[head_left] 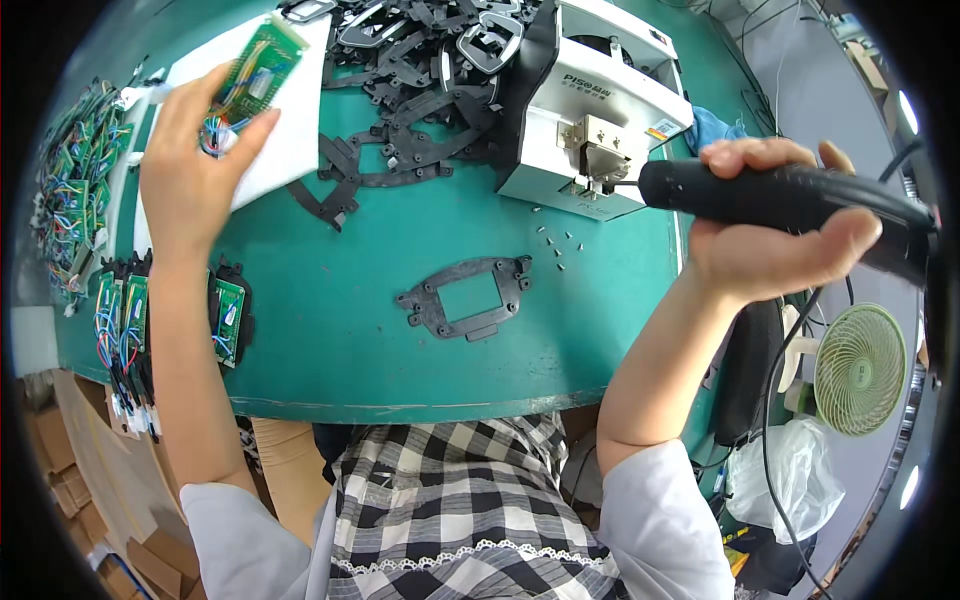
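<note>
My left hand (195, 150) is closed on a green circuit board (262, 75) with thin coloured wires, raised over a white foam sheet (292, 130) at the far left. In my right hand (765, 245) lies a black electric screwdriver (710, 187), its fingers wrapped round the body. The screwdriver's bit points left at the metal outlet of a white screw feeder (552, 125); I cannot tell whether it touches. A black plastic frame (428, 298) with a rectangular opening rests flat on the green table (340, 360), apart from both hands.
Several loose screws (560, 252) lie before the feeder. Black frames (430, 140) are heaped at the back. Wired circuit boards (75, 190) pile up at the left, and frames fitted with boards (230, 310) sit by my left forearm. A green fan (860, 370) stands at the right.
</note>
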